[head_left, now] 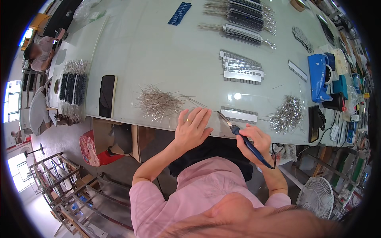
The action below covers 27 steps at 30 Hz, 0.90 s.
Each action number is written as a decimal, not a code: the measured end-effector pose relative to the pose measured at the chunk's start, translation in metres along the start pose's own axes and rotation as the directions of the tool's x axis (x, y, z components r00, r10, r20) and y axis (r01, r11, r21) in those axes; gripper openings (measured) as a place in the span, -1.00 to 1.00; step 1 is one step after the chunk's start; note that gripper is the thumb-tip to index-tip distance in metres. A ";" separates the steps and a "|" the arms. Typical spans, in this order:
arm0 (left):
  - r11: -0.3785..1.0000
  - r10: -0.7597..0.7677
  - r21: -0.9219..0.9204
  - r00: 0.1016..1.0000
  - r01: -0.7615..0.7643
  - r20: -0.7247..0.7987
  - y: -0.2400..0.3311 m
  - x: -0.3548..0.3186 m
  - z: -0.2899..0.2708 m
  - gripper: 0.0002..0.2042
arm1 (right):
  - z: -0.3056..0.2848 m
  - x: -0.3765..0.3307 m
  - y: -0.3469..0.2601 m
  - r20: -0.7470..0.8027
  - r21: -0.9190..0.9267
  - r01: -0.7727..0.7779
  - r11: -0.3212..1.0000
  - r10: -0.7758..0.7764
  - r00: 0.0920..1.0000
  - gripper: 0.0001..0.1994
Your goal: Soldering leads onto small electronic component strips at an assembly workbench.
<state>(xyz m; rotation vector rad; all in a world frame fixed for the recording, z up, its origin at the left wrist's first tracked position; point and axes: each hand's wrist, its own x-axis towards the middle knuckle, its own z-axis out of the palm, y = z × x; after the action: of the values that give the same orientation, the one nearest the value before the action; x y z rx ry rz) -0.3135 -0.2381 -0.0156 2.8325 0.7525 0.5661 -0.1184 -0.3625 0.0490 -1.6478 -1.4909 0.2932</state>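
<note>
My right hand grips a soldering iron with a dark blue handle and cord. Its tip points up and left, at the left end of a strip with a white band and dark gridded edges. I cannot tell whether the tip touches it. My left hand rests at the table's front edge, fingers stretched out and a ring on one. Its fingertips are close to thin metal wires running toward the strip. A loose pile of silvery wires lies left of that hand; another pile lies right of the strip.
Overlapping gridded strips lie farther back, behind them bundles of dark strips with wire ends. On the left are a phone and another wired bundle. A blue tape dispenser stands right. Another person sits far left.
</note>
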 end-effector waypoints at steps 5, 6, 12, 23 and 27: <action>1.000 -0.004 -0.004 1.000 0.004 -0.023 -0.001 0.000 -0.001 -0.46 | 0.001 0.002 0.007 -0.006 0.034 -0.022 0.999 0.022 1.000 -0.82; 1.000 -0.007 -0.008 0.999 0.006 -0.045 0.000 0.000 -0.002 -0.46 | 0.001 0.001 0.013 -0.018 0.081 -0.058 0.995 0.059 0.998 -0.82; 0.976 0.143 -0.146 0.979 -0.164 -0.144 0.019 -0.006 -0.001 -0.52 | -0.001 -0.015 0.032 0.072 0.332 -0.336 0.881 0.332 0.940 -0.97; 0.976 0.174 -0.165 0.966 -0.143 0.190 0.061 0.039 0.014 -0.16 | -0.031 -0.059 0.056 -0.356 0.596 -0.321 0.736 0.601 0.716 -0.92; 0.975 0.192 -0.149 0.960 -0.164 0.204 0.065 0.042 0.023 -0.16 | -0.043 -0.070 0.065 -0.421 0.556 -0.367 0.746 0.633 0.650 -0.89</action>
<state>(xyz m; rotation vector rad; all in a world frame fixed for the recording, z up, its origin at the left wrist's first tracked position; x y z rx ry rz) -0.2419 -0.2744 -0.0071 2.7945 0.4081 0.3075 -0.0618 -0.4382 0.0022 -1.5632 -0.4072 0.3435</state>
